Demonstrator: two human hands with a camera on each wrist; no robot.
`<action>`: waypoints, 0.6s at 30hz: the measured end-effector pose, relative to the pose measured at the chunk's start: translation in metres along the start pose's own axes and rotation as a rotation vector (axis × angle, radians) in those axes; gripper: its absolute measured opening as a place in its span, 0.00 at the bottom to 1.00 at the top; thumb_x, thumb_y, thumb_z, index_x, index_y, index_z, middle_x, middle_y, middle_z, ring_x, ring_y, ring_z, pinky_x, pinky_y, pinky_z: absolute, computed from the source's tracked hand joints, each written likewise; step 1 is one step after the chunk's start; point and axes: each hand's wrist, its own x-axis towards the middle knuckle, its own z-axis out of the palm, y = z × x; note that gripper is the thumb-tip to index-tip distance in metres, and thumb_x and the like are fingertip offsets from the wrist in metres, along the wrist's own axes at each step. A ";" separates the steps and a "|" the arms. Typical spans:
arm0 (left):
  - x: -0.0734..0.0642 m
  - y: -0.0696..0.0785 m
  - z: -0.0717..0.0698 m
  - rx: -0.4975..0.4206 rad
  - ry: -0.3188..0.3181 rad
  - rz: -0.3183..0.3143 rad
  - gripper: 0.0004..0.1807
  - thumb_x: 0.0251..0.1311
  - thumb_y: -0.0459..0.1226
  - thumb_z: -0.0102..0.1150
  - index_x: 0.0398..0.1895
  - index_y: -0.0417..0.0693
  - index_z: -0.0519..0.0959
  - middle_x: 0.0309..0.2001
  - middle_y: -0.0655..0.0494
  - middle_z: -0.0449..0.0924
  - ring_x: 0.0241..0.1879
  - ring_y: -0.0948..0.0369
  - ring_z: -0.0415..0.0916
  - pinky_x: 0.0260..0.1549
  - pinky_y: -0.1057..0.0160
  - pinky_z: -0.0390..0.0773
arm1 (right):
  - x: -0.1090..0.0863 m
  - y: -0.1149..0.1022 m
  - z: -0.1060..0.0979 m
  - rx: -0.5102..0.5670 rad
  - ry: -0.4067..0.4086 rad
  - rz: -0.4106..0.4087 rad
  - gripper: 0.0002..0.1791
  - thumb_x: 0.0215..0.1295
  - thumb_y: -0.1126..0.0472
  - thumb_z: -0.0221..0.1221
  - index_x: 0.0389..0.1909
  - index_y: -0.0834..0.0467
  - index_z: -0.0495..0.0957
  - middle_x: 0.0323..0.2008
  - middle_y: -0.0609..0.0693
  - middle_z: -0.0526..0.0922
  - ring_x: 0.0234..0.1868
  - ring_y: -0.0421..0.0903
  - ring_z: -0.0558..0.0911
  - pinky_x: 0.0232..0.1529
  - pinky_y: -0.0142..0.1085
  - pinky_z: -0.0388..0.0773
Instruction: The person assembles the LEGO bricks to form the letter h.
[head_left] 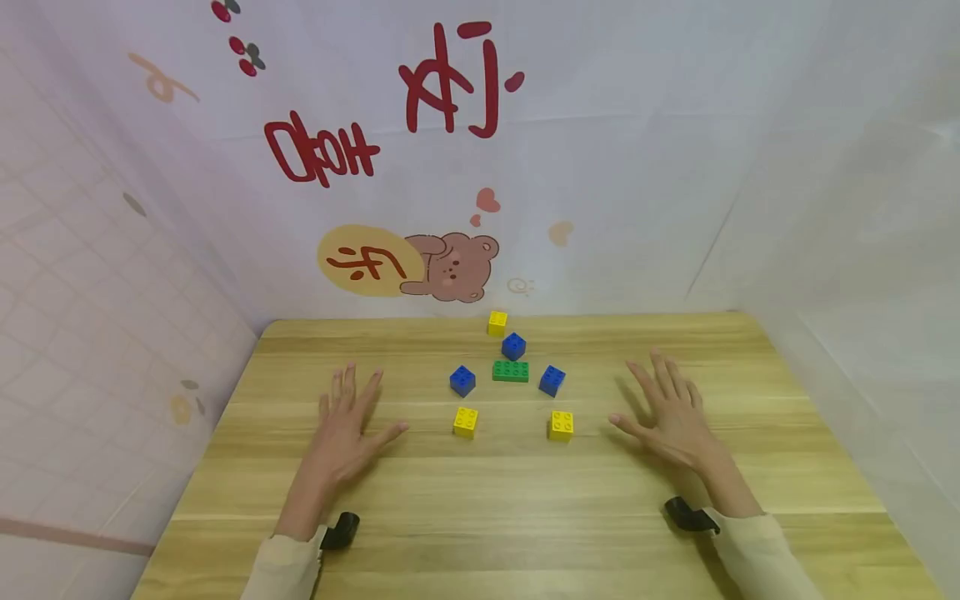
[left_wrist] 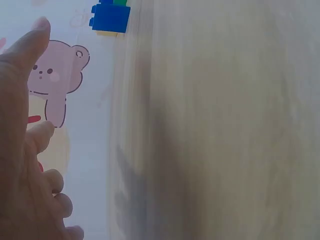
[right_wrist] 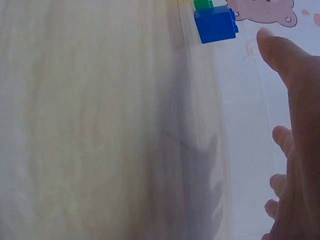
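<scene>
Fingers spread, my left hand (head_left: 345,433) is at the left of the table and holds nothing. My right hand (head_left: 672,425) mirrors it on the right, also with spread fingers and nothing in them. Between the hands lies a long green brick (head_left: 511,372). Around it are a left blue brick (head_left: 462,381), a right blue brick (head_left: 552,381) and a back blue brick (head_left: 513,347). One yellow brick (head_left: 497,323) is farthest back; nearer me are a left yellow brick (head_left: 465,422) and a right yellow brick (head_left: 561,426). Neither hand touches a brick.
The wooden table (head_left: 495,517) meets a white cloth backdrop (head_left: 622,183) printed with red characters and a bear (head_left: 457,267). More cloth hangs along both sides. A black strap piece (head_left: 341,531) sits at the left wrist, another black piece (head_left: 690,517) at the right.
</scene>
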 end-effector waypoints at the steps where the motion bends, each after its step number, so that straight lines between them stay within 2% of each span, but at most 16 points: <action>1: 0.000 0.001 0.001 -0.008 -0.007 -0.002 0.55 0.61 0.71 0.56 0.84 0.67 0.42 0.84 0.46 0.23 0.82 0.41 0.22 0.76 0.27 0.36 | 0.000 -0.001 0.001 0.005 -0.002 -0.005 0.53 0.64 0.32 0.62 0.83 0.47 0.48 0.84 0.55 0.31 0.82 0.67 0.38 0.73 0.76 0.40; 6: 0.002 0.009 0.005 -0.063 -0.025 -0.014 0.55 0.61 0.70 0.57 0.84 0.66 0.44 0.84 0.48 0.22 0.83 0.40 0.26 0.76 0.27 0.41 | 0.001 -0.006 0.004 0.027 -0.014 -0.035 0.53 0.65 0.33 0.62 0.83 0.45 0.47 0.84 0.56 0.33 0.82 0.67 0.39 0.72 0.77 0.43; 13: 0.000 0.022 0.012 -0.151 -0.054 -0.028 0.53 0.63 0.67 0.59 0.83 0.75 0.39 0.84 0.54 0.22 0.83 0.42 0.30 0.72 0.25 0.51 | 0.003 -0.017 0.008 0.101 -0.024 -0.076 0.53 0.65 0.37 0.65 0.83 0.47 0.47 0.84 0.57 0.35 0.82 0.67 0.42 0.71 0.79 0.45; 18: -0.001 0.029 0.018 -0.199 -0.054 -0.025 0.52 0.64 0.66 0.59 0.83 0.76 0.39 0.85 0.51 0.27 0.82 0.38 0.41 0.71 0.25 0.56 | 0.005 -0.024 0.012 0.154 -0.030 -0.089 0.53 0.65 0.39 0.66 0.83 0.44 0.46 0.84 0.55 0.36 0.81 0.69 0.45 0.69 0.80 0.46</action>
